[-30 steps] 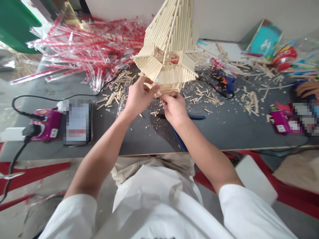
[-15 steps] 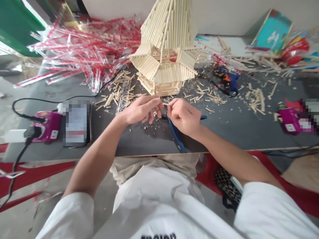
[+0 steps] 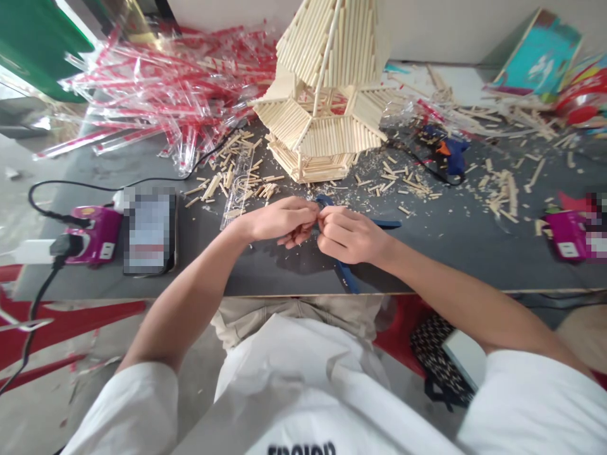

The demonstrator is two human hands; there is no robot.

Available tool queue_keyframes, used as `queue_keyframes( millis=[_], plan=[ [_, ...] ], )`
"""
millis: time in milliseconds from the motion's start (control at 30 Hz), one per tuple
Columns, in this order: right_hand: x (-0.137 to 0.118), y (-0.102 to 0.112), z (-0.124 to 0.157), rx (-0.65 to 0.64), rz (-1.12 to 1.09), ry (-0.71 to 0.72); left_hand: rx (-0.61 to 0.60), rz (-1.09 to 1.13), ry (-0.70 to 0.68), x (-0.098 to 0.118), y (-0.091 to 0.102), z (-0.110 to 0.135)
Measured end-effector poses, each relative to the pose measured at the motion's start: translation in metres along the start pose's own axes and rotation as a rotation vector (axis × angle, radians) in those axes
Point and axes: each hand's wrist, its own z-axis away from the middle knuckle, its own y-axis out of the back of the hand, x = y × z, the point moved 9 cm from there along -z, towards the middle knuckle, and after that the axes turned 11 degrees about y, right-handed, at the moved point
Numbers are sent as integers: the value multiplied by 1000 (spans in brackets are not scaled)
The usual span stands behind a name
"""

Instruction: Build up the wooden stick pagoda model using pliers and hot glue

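Observation:
My left hand [image 3: 291, 221] and my right hand [image 3: 353, 235] meet over the table close to its front edge. Thumb and fingertips of both are pinched together, and whatever sits between them is too small or hidden to make out. Under my right hand lies a tool with two blue handles [image 3: 389, 224], its middle covered by the hand. Just beyond my hands stands a pagoda-like model [image 3: 332, 136] built of thin wooden sticks, with slanted roof panels. Short cut stick pieces [image 3: 268, 189] and a clear plastic ruler [image 3: 238, 189] lie near my left hand.
Red-and-clear plastic wrappers [image 3: 165, 88] are heaped at the back left. A phone [image 3: 150, 234] and a purple power socket [image 3: 97, 234] with cords lie left. A blue glue gun [image 3: 456, 155], stick scraps [image 3: 507, 193] and another purple socket [image 3: 566, 234] are right.
My hands have come together and slightly nearer to me. My left fingers, looser before, are now pinched against my right fingertips. The view has shifted a little.

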Motion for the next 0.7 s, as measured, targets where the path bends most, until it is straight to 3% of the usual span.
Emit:
queue_keyframes(
  millis=[233, 467, 600, 700],
  plan=[
    [3, -6, 0, -77, -180, -40, -64, 10, 2, -8, -4, -3],
    [0, 11, 12, 144, 24, -5, 74, -114, -34, -2, 0, -3],
    [23, 31, 17, 252, 94, -269, 142, -104, -124, 3, 11, 0],
    [47, 23, 23, 293, -235, -514, 177, -128, -174, 3, 17, 1]
  ],
)
